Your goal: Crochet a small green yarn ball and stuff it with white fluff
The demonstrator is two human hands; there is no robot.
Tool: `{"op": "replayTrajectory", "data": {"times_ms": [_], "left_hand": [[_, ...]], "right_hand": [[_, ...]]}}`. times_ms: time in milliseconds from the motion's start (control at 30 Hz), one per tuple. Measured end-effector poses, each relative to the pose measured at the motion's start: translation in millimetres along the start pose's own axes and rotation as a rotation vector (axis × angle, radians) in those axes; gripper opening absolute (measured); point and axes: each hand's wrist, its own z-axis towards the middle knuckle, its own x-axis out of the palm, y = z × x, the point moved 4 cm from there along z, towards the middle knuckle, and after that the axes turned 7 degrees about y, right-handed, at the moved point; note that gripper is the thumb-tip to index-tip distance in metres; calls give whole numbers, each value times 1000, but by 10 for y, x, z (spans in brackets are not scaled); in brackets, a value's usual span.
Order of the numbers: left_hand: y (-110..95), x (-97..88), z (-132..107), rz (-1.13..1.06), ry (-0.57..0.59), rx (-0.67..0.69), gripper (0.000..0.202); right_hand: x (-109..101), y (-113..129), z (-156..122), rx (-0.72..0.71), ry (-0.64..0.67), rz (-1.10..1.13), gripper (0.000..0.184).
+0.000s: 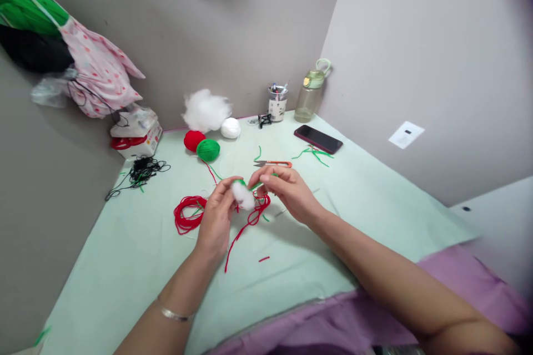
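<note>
My left hand (pixel 219 205) is closed on a small crochet piece (pixel 242 195) that shows green at the top and a white, fluffy front; whether the white is stuffing or yarn I cannot tell. Beside it, my right hand (pixel 285 188) pinches a thin green length (pixel 257 184), either yarn or a slim tool. Under and around the hands lie a coil of red yarn (pixel 187 215) and a loose tangle of red yarn (pixel 252 219). Just beyond the right hand rest orange-handled thread snips (pixel 275 163).
Farther back are a red yarn ball (pixel 194 140), a green yarn ball (pixel 208 150), a white yarn ball (pixel 230 128) and white stuffing (pixel 206 111). A phone (pixel 318 139), a bottle (pixel 307 101) and a pen cup (pixel 277 106) stand right; black yarn (pixel 144 172) lies left.
</note>
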Motion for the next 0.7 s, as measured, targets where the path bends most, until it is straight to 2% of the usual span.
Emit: {"op": "replayTrajectory", "data": {"times_ms": [67,100,167,267,333,433,700], "left_hand": [[20,6,-11,50,8,25,16],[29,8,-16,74,13,40,17],[44,8,-24,122,19,69,20],[61,11,-40,195,17,96,22],[68,19,-48,231,19,99,23],[61,34,-59,259,26,93,23],[21,92,-87,242,98,68,28]], "right_hand": [[15,-23,-4,80,-2,105,30],[3,-30,-7,100,-28,76,28],[-29,-38,-12,109,-65,-109,28],[-5,-88,-17,148,53,-354,29],[23,-132,-26,198,132,-416,31],[21,-154,-34,256,118,-497,31],[-31,-129,-12,169,17,-507,16]]}}
